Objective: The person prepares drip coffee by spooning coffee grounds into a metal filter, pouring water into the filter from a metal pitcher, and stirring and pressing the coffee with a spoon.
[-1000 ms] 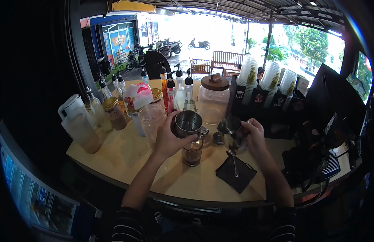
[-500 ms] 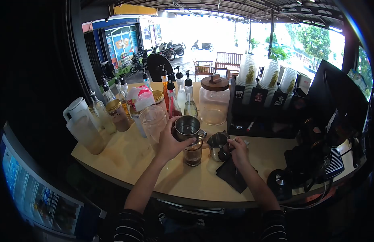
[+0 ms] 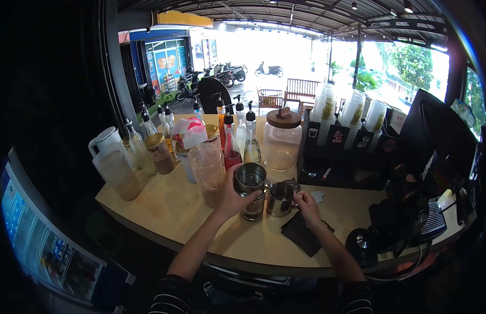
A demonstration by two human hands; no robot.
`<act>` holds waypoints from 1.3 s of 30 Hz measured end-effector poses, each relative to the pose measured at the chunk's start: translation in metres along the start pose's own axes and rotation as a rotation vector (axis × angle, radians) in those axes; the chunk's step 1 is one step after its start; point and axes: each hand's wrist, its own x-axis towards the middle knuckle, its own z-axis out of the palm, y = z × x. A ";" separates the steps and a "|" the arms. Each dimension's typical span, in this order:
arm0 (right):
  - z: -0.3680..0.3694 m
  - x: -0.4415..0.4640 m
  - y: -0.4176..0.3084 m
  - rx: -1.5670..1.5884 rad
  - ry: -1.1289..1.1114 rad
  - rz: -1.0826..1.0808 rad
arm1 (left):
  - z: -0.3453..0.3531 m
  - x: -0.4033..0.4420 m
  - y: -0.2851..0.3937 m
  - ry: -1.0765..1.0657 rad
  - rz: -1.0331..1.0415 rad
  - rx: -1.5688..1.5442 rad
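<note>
My left hand [image 3: 233, 198] is wrapped round a steel cup [image 3: 251, 178], held above a drinking glass [image 3: 253, 210] with dark liquid at its bottom. The cup partly covers the glass's top. Just to the right, my right hand [image 3: 308, 207] grips the handle of a small steel milk pitcher [image 3: 279, 203], which stands close beside the glass. Whether the pitcher touches the counter is hard to tell. A folded dark cloth [image 3: 304, 234] lies below my right hand. Left of my left hand is a clear jar [image 3: 205, 170].
Pump syrup bottles [image 3: 231, 146] and a wooden-lidded jar [image 3: 282, 141] line the counter's back. Pitchers [image 3: 115, 172] stand at left. A black rack [image 3: 353, 157] holds stacked plastic cups [image 3: 353, 107]. Dark equipment [image 3: 392, 214] fills the right side.
My right hand has brought the milk pitcher leftward, closer to the glass, uncovering a dark object behind it. My left hand still holds the cup over the glass. The camera view has shifted slightly.
</note>
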 end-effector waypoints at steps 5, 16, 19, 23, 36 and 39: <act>0.001 -0.006 -0.017 -0.077 0.059 -0.095 | -0.001 -0.003 0.010 0.004 0.023 0.105; 0.126 -0.071 -0.147 -0.541 -0.264 -1.106 | -0.063 -0.033 0.046 -0.182 0.371 0.769; 0.173 -0.066 -0.139 -0.598 -0.425 -1.189 | -0.088 -0.047 0.045 -0.350 0.109 0.726; 0.222 -0.062 -0.122 -0.462 -0.595 -1.116 | -0.130 -0.082 0.043 -0.323 -0.029 0.241; 0.267 -0.051 -0.095 0.049 -0.654 -0.617 | -0.190 -0.074 -0.041 -0.658 -0.009 0.487; 0.253 -0.057 -0.103 0.165 -0.550 -0.396 | -0.197 -0.027 -0.035 -0.550 -0.544 0.186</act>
